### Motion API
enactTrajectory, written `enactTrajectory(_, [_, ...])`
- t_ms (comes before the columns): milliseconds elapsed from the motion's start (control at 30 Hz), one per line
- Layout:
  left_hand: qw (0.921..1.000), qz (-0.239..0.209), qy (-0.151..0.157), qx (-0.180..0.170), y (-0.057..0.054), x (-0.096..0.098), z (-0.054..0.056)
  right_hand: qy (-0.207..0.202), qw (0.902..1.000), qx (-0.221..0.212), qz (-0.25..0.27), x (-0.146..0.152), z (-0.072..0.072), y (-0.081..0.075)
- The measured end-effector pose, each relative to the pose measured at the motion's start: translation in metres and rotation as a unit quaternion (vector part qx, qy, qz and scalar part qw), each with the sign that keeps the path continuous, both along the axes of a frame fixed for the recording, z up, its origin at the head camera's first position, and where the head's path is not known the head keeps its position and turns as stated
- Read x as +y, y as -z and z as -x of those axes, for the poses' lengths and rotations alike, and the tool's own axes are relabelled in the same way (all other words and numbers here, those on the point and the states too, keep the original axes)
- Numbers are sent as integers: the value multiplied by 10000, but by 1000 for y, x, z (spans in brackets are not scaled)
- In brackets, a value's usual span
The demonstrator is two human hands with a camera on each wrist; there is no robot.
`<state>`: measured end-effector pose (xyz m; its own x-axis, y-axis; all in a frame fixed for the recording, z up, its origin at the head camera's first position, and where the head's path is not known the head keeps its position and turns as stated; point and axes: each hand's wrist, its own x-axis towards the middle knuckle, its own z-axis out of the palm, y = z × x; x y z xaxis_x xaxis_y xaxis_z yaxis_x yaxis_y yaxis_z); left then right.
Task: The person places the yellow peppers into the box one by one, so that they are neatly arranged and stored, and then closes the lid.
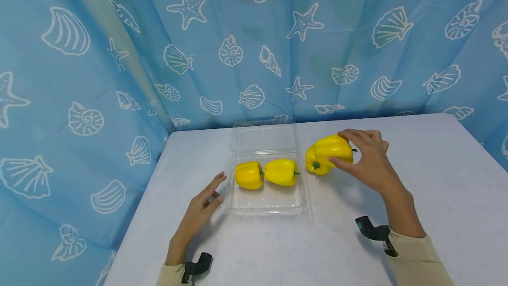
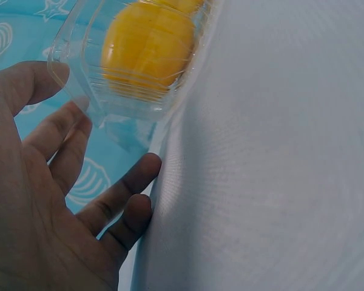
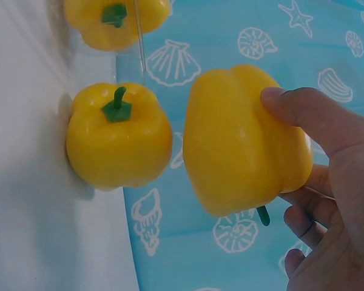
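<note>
The right hand (image 1: 369, 160) pinches a yellow pepper (image 3: 242, 145) above the desk (image 1: 444, 180), toward its far edge; the left hand (image 1: 198, 211), fingers loose, is at the clear box (image 1: 270, 201). Probably mid-transfer; next calls for clearing its rim.

1. A blue curtain (image 1: 254, 30) hangs just behind the table (image 1: 274, 250) and runs down its left side too, falling in soft vertical folds.
2. White outlines are scattered all over it: I can pick out starfish (image 1: 188, 8), fan shells (image 1: 139, 150), spiral shells (image 1: 85, 119) and curved, ribbed shells (image 1: 67, 31).
3. A paler, greyish band (image 1: 132, 52) slants down the curtain toward the table's far left corner.
4. A plain white cloth (image 1: 444, 167) covers the tabletop, its far edge nearly straight.
5. Close up, in the left wrist view, the cloth shows a fine weave.
</note>
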<state>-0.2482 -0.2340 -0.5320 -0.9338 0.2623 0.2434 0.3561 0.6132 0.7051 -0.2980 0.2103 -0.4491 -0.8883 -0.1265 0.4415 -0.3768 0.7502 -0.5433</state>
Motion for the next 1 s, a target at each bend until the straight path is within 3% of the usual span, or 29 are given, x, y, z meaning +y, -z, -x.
enactTrajectory(600, [10000, 14, -72, -53, -3, 2, 1, -349, 9992, 155, 124, -16, 1, -2])
enactTrajectory(1000, [9999, 2, -104, -72, 0, 4, 1, -673, 9970, 332, 198, -25, -1, -1])
